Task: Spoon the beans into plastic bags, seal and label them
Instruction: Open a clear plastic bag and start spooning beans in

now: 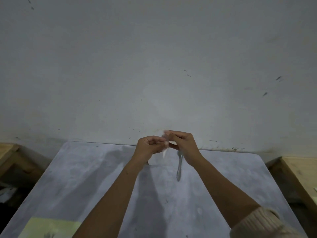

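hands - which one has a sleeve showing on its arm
The right hand: its forearm ends in a cream ribbed sleeve at the bottom right. The left hand has a forearm bare to the frame edge. Both pinch a thin clear plastic bag.

Both hands are raised close together above the far edge of the grey tabletop (85,177). The left hand (150,146) and the right hand (183,143) pinch a small, blurred piece of clear plastic (165,150) between their fingertips. A metal spoon (179,169) lies on the tabletop at five o'clock from the hands. A pale yellow sheet (49,227) lies at seven o'clock, near the tabletop's near edge.
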Demonstrator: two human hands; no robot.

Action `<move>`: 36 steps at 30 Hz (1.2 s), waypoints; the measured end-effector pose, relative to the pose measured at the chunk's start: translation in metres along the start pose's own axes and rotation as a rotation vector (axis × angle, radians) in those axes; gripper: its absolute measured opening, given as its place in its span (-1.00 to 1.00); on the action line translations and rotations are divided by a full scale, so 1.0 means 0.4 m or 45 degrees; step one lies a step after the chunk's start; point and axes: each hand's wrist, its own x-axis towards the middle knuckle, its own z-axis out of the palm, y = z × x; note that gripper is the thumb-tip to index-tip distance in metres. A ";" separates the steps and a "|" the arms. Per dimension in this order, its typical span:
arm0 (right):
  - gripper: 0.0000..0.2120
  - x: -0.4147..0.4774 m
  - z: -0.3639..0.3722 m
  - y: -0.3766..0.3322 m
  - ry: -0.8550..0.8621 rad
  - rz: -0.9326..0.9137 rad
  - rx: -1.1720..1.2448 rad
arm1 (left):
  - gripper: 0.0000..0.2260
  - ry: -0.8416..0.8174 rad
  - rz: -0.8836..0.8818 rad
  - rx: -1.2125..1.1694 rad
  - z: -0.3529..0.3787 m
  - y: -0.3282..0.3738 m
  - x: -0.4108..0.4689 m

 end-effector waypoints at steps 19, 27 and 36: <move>-0.90 0.021 0.199 0.023 0.196 0.025 0.016 | -0.91 -0.210 -0.078 -0.126 -0.207 0.040 0.022; -0.93 0.002 0.203 0.059 0.412 0.033 -0.427 | -0.91 0.022 0.262 0.659 -0.202 -0.004 0.012; -0.89 -0.018 0.214 0.100 0.583 0.009 -0.927 | -0.80 0.046 0.257 0.674 -0.176 -0.061 -0.042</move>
